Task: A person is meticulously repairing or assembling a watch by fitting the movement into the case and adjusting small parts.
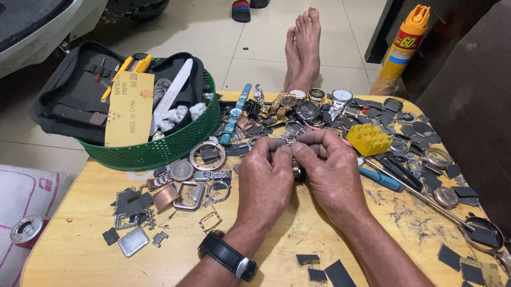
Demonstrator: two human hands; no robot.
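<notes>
Low wooden table [80,251], pale and scuffed with dark marks, spread with watch parts. At its left rear corner, a green mesh basket [165,146] crammed with a black tool pouch [73,98], a yellow card and a white strip. Beyond the far right corner, on the tiled floor, an orange spray can [404,46]; bare feet [303,45] stretched past the table's far edge. Along the back edge, a heap of wristwatches [306,105] and a yellow plastic block [368,138]. Left of centre, loose metal watch cases [196,181] and bezels; to the right, a blue-handled tool [382,179] and dark flat scraps. At centre, left hand [265,180], wristwatch strapped on the wrist, and right hand [328,172] pressed together, fingers of both curled and pinching a small metal watch part [290,141], possibly a bracelet link, mostly hidden between the fingertips, held just above the tabletop.
</notes>
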